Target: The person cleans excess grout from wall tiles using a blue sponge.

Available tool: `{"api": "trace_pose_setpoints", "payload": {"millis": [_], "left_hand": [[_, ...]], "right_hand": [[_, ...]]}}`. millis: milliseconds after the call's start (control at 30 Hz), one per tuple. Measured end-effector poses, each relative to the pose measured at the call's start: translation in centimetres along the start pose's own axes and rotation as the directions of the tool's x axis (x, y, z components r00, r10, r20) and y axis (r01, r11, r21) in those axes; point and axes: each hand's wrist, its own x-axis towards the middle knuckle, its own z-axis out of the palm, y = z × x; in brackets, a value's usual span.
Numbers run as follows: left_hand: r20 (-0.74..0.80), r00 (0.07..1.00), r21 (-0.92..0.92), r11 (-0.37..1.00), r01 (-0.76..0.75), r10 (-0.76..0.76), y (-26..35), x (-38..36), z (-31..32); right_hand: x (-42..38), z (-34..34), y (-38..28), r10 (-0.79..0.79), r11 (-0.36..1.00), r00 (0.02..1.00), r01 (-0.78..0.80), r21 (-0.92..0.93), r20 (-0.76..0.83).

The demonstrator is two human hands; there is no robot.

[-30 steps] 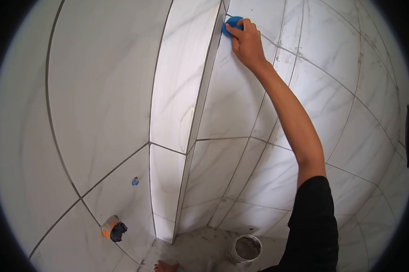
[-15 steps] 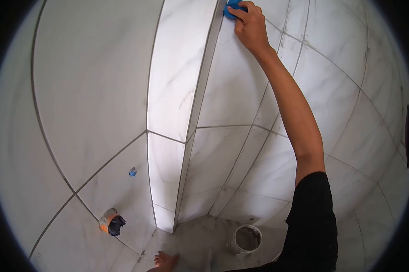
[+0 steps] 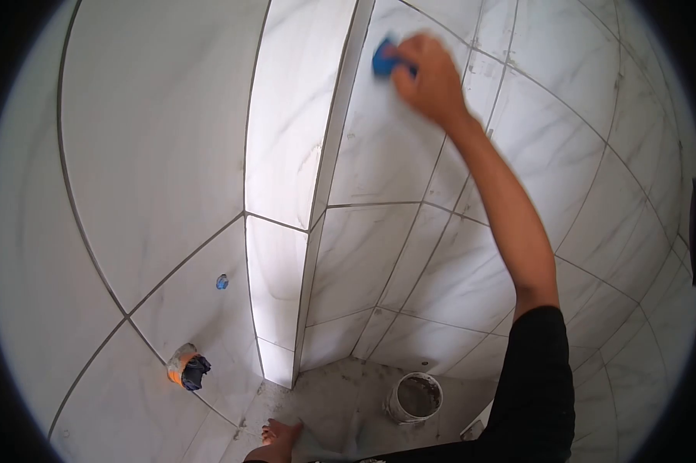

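Note:
My right hand (image 3: 431, 81) reaches up to the tiled wall and grips a small blue flat piece (image 3: 384, 59), which looks like a grout scraper. Both are blurred by motion. The piece is close to the white marbled tile (image 3: 386, 131), just right of the projecting wall edge (image 3: 334, 131); whether it touches the tile cannot be told. Grey grout lines run around the tiles, and some smudges mark the narrow tile strip (image 3: 484, 73) beside my hand. My left hand is out of view.
A white bucket (image 3: 395, 410) with grey material inside stands on the dirty floor (image 3: 329, 409). A bare foot (image 3: 282, 434) shows at the bottom. An orange pipe end (image 3: 175, 372) stuffed with dark plastic and a blue plug (image 3: 222, 282) project from the left wall.
My right hand has moved down with the blue piece, away from the top corner beside the wall edge and onto the tile area. The view has shifted slightly.

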Motion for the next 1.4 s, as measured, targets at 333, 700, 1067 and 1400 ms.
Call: {"api": "trace_pose_setpoints", "payload": {"millis": [333, 700, 1067, 1400], "left_hand": [[-0.019, 1.000, 0.000, 1.000, -0.013, 0.013, -0.1, -0.5, -0.2], [0.014, 0.999, -0.014, 0.999, -0.029, 0.029, 0.7, -1.4, -1.0], [0.076, 0.988, 0.014, 0.990, -0.138, 0.136, -1.7, 1.7, 1.7], [0.139, 0.963, -0.050, 0.973, -0.224, 0.229, 0.7, 3.3, -2.5]], "right_hand": [[2.1, 5.5, 0.3, 0.087, 0.989, 0.973, -0.109, -0.097, -0.215], [-14.6, 6.7, -11.2, 0.104, 0.991, 0.993, -0.099, 0.089, -0.054], [-8.9, -3.2, 0.1, 0.736, 0.391, 0.667, -0.560, 0.731, 0.117], [8.3, 2.2, 9.0, -0.100, 0.993, 0.963, 0.080, -0.089, -0.250]]}}
